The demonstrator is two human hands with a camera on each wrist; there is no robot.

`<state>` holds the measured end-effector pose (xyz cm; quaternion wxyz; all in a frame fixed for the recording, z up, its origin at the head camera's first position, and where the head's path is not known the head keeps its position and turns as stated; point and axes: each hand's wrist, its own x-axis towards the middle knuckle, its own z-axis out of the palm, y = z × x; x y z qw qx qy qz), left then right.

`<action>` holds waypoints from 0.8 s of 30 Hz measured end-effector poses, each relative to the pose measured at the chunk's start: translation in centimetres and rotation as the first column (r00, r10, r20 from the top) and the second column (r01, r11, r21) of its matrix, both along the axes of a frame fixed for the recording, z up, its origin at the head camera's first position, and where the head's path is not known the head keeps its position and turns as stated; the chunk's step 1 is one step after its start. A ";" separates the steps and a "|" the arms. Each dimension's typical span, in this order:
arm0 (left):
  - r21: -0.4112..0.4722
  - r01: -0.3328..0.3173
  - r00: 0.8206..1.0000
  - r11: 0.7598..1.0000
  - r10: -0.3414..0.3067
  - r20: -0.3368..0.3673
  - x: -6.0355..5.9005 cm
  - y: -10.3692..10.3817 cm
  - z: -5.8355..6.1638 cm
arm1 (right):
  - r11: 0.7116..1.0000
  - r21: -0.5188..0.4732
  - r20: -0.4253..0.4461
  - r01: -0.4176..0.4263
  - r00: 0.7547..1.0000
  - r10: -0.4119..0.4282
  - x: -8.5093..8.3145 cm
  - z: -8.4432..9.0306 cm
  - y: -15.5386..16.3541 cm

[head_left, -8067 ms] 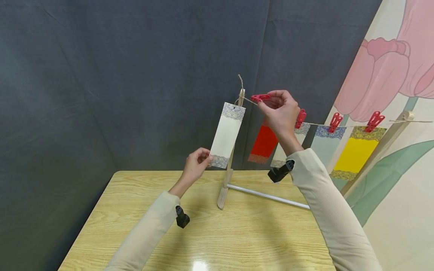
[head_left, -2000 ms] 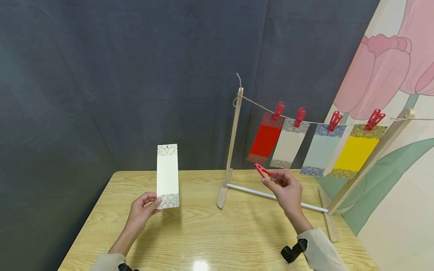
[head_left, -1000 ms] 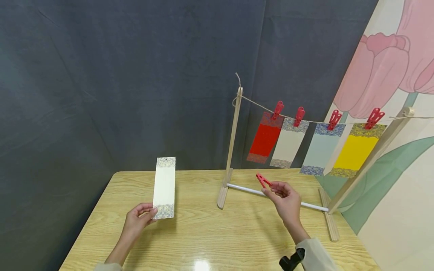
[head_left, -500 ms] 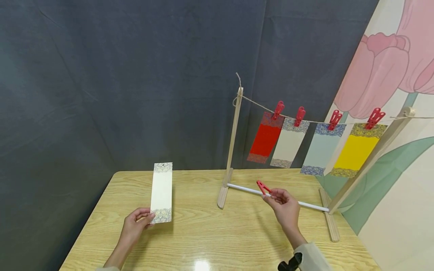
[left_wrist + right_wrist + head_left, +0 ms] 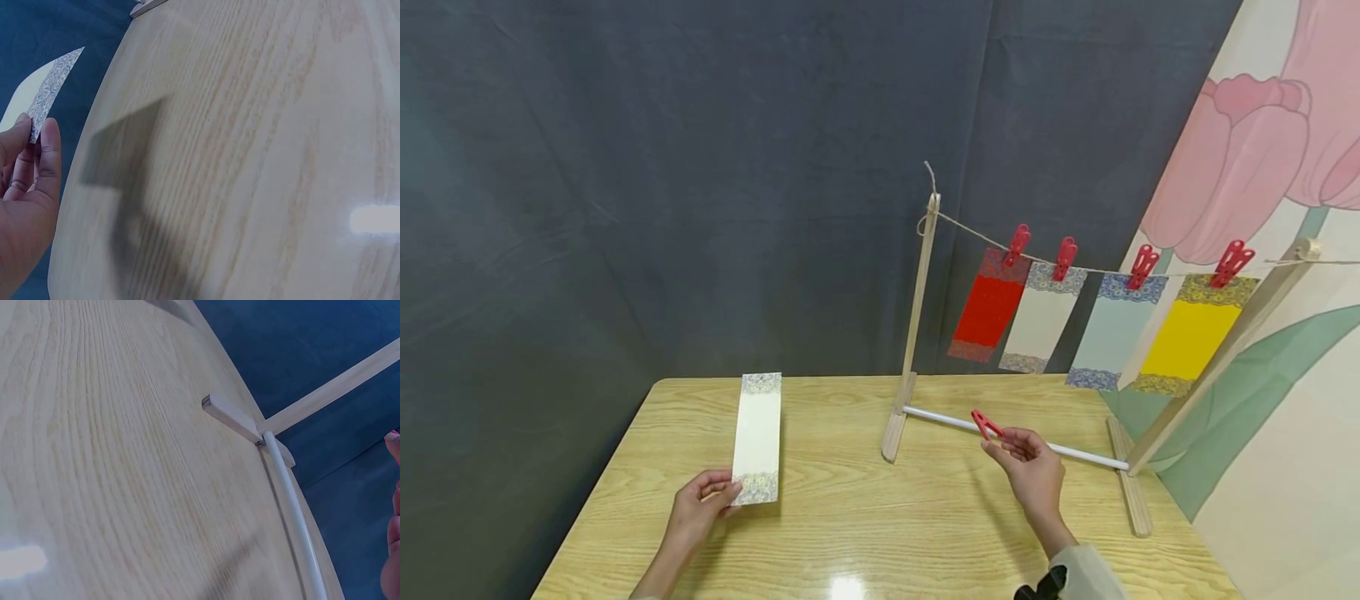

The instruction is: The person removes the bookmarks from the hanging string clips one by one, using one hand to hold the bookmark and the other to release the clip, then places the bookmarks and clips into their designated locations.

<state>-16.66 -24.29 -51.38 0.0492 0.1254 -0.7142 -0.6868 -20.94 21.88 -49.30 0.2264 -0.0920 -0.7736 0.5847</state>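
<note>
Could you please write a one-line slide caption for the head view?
Left hand holds a cream card, right hand pinches a red clothespin.

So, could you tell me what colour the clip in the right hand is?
Red clip, clearest in the head view.

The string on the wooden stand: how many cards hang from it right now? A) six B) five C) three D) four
D: four cards hang clipped to the string: red card, cream card, pale blue card, yellow card.

cream card [image 5: 757, 433] with blue paisley ends; red clothespin [image 5: 985, 423]; hung cards red [image 5: 989, 308], cream, pale blue, yellow.
</note>
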 end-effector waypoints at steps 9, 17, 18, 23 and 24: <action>-0.015 -0.024 0.999 1.000 0.024 0.026 0.2 -0.3 -0.8 | 0.999 0.035 0.012 0.021 1.000 -0.021 0.2 -1.0 0.1; 0.002 -0.020 0.999 1.000 0.019 0.047 0.1 -0.5 -1.4 | 0.999 0.018 0.027 0.040 0.999 -0.041 0.3 -1.8 -0.1; 0.005 -0.021 0.999 1.000 0.020 0.051 0.1 -0.4 -1.5 | 0.999 0.028 0.033 0.046 0.998 -0.047 0.3 -1.9 -0.1; 0.020 -0.019 0.998 1.000 0.018 0.052 0.1 -0.5 -1.8 | 0.997 0.052 0.053 0.053 0.997 -0.056 0.5 -2.3 -0.1; 0.021 -0.017 0.999 1.000 0.016 0.049 0.1 -0.5 -1.8 | 0.997 0.057 0.055 0.050 0.997 -0.053 0.5 -2.3 -0.1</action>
